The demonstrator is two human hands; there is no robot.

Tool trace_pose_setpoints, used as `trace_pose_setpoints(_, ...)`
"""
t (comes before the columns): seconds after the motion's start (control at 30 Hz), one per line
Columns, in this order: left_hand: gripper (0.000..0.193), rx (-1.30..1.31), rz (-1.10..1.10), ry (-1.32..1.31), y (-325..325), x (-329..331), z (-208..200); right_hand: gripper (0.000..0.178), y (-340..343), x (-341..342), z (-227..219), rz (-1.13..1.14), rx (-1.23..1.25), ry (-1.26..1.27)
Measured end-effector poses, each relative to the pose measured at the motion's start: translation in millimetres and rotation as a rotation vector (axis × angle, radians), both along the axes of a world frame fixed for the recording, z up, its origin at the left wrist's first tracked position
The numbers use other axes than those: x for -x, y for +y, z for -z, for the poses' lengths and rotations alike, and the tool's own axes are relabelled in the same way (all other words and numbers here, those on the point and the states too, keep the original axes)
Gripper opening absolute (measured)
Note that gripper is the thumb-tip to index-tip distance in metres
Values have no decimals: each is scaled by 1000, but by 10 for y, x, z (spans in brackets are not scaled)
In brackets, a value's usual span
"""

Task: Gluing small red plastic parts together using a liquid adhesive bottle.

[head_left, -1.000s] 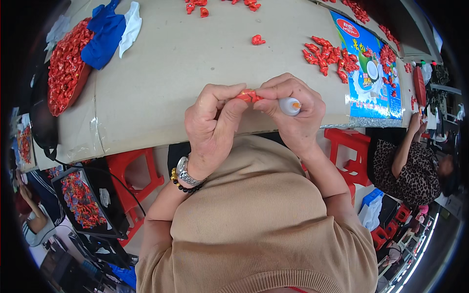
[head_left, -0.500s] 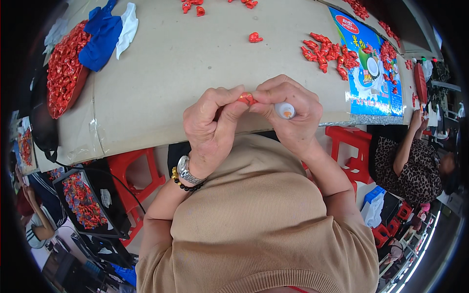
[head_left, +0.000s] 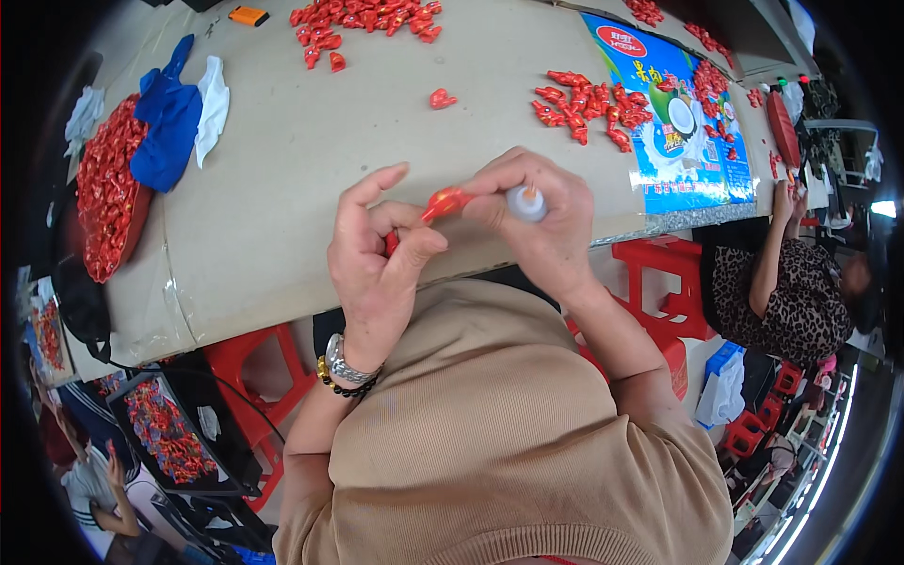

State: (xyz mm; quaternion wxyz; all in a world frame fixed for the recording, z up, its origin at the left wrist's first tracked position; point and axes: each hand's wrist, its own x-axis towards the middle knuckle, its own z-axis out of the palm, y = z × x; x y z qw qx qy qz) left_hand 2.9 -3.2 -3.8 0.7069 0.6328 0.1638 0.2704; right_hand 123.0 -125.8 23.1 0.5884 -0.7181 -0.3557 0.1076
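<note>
My left hand and my right hand meet over the near edge of the cardboard-covered table. Between thumb and fingers of the left hand sits a small red piece, with the index finger raised. The right hand is closed around a small white glue bottle with an orange tip, and its fingertips touch the same red piece. A watch and a bead bracelet sit on my left wrist.
Piles of small red pieces lie at the far middle and far right; one lies alone. A tray of red pieces, blue and white cloths, and a blue printed sheet sit on the table. Another person sits at right.
My left index finger has lifted and the fingers have spread. The red piece now shows more between the two hands. The view has shifted slightly.
</note>
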Motion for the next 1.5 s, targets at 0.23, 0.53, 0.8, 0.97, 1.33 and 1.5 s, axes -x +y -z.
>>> trace_pose_setpoints(0.23,32,945,222,-97,166,-15,-161,11,-241,-503,68,341,236,-154)
trace_pose_setpoints(0.53,27,981,254,-106,170,1,-124,21,-297,-621,17,401,284,-99)
trace_pose_setpoints(0.8,25,981,325,-188,121,-28,8,32,-205,-325,-175,14,50,39)
trace_pose_setpoints(0.97,26,1016,365,-221,143,-8,18,32,-129,-200,-331,-41,124,-564)
trace_pose_setpoints(1.33,28,1049,362,-276,138,31,45,35,-111,-33,-280,-34,12,-654)
trace_pose_setpoints(1.5,29,1012,334,-248,125,33,36,35,-101,-38,-243,-47,-3,-691)
